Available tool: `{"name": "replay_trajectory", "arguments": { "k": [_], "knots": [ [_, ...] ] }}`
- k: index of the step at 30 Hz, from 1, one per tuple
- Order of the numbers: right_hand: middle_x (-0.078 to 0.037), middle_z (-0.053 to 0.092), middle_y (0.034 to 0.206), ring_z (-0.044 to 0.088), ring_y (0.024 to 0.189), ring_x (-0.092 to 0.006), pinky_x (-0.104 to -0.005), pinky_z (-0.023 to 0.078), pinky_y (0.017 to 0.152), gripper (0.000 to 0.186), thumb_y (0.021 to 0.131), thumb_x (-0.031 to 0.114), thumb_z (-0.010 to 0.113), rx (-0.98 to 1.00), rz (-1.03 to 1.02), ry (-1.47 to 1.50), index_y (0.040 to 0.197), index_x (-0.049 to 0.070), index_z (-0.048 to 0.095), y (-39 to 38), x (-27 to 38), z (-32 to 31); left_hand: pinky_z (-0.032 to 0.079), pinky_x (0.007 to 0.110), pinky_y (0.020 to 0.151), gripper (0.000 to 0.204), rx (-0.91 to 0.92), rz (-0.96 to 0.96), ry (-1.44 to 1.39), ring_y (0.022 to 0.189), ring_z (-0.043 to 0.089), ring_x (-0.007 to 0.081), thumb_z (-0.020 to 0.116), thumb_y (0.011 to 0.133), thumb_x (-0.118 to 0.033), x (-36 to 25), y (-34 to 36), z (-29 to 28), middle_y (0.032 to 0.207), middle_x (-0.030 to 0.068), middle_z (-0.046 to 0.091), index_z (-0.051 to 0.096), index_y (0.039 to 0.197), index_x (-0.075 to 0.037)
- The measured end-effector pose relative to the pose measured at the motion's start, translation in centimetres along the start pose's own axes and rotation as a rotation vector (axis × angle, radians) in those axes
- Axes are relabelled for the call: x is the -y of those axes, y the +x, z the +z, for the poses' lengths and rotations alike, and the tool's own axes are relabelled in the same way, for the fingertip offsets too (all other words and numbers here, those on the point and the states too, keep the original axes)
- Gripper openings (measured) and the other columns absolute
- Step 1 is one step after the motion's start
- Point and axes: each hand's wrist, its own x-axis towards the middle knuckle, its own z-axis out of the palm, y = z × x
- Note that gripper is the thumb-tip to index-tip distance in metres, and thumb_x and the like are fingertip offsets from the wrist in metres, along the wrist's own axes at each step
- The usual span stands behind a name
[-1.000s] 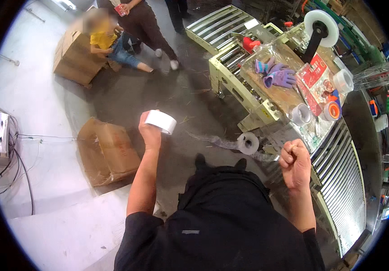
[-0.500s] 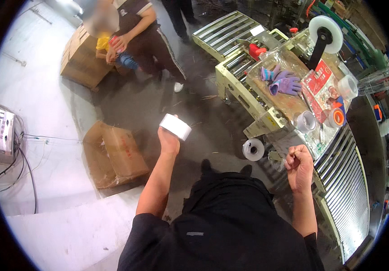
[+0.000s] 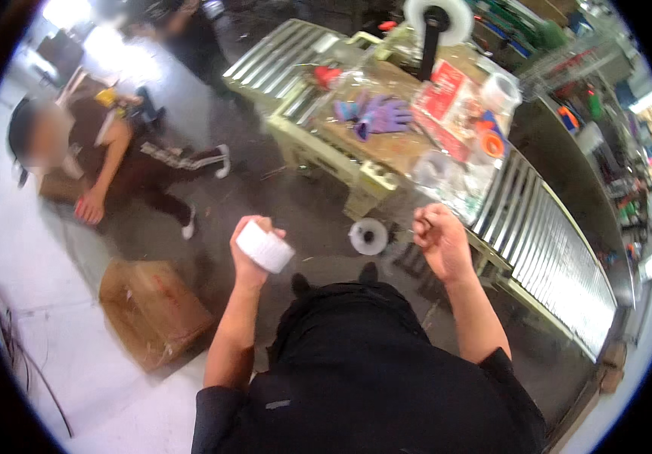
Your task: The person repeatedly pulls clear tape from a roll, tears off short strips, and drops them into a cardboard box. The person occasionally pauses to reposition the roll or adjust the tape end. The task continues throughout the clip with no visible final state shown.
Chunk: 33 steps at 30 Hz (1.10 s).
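Grey floor point(image 3: 296, 193) is being shown across the middle of the workshop, with a roller conveyor point(image 3: 545, 250) being seen curving along its right side. Above the floor, a white roll of tape point(image 3: 265, 247) is being held up in front of the body by the left hand point(image 3: 247, 269), its fingers being kept clamped around the ring. Farther right, the right hand point(image 3: 445, 242) is being held raised near the conveyor, well apart from the tape, with its fingers being curled together toward the palm (whether something thin is being pinched there cannot be told).

Between the two hands, but lower down, a clear roll point(image 3: 369, 237) is being supported by the floor. On the worktop point(image 3: 326, 113) beyond, purple gloves point(image 3: 388, 116) are being kept beside a red-and-white packet point(image 3: 443, 98), and an orange-cored roll point(image 3: 489, 145) is being placed just beside the packet's near end. Behind these, a large pale reel point(image 3: 458, 23) is being carried by a black arm point(image 3: 430, 53).

At the left, a brown cardboard box point(image 3: 152, 310) is being rested against the pale wall. Beyond it, a small red object point(image 3: 81, 209) is being held by a person point(image 3: 88, 132) in dark clothing.
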Motion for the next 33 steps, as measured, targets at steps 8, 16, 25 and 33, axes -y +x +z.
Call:
{"name": "replay_trajectory", "arguments": {
  "k": [8,16,25,33],
  "knots": [
    [-0.007,0.057,0.091,0.053,0.073,-0.0138,-0.0261,0.042,0.061,0.012,0.085,0.001,0.046,-0.035,-0.010,0.196,0.093,0.008,0.050,1.2,0.9,-3.1,0.054,0.033,0.052,0.019,0.037,-0.281,0.228,0.066,0.067,0.0246,0.068,0.083,-0.004,3.0,-0.9,4.0,0.078,0.0058,0.060,0.060,0.101,-0.004],
    [-0.007,0.054,0.090,0.052,0.072,-0.0148,-0.0263,0.042,0.061,0.016,0.081,-0.004,0.046,0.091,0.083,0.306,0.091,0.007,0.050,1.3,-3.1,-0.9,0.056,0.030,0.065,0.036,0.636,-0.350,0.225,0.075,0.069,0.0237,0.063,0.088,-0.020,4.0,-1.5,10.4,0.139,0.0207,0.047,0.062,0.118,0.002],
    [-0.010,0.058,0.099,0.060,0.085,-0.0202,-0.0311,0.052,0.068,0.013,0.086,-0.005,0.044,0.291,0.095,0.509,0.090,0.005,0.052,1.1,-5.3,2.3,0.054,0.033,0.066,0.059,0.498,-0.559,0.067,0.075,0.066,0.0214,0.063,0.089,-0.012,6.1,-1.7,10.9,0.116,0.0102,0.060,0.040,0.143,-0.006],
    [-0.015,0.063,0.111,0.061,0.102,-0.0296,-0.0390,0.052,0.081,0.020,0.083,0.008,0.051,-0.208,-0.461,-1.012,0.100,0.002,0.059,2.1,-0.6,-3.8,0.055,0.039,0.052,0.038,0.208,-0.516,0.285,0.060,0.064,0.0244,0.060,0.090,-0.011,4.6,-0.9,5.9,0.070,0.0062,0.058,0.050,0.126,-0.005]
  ]
}}
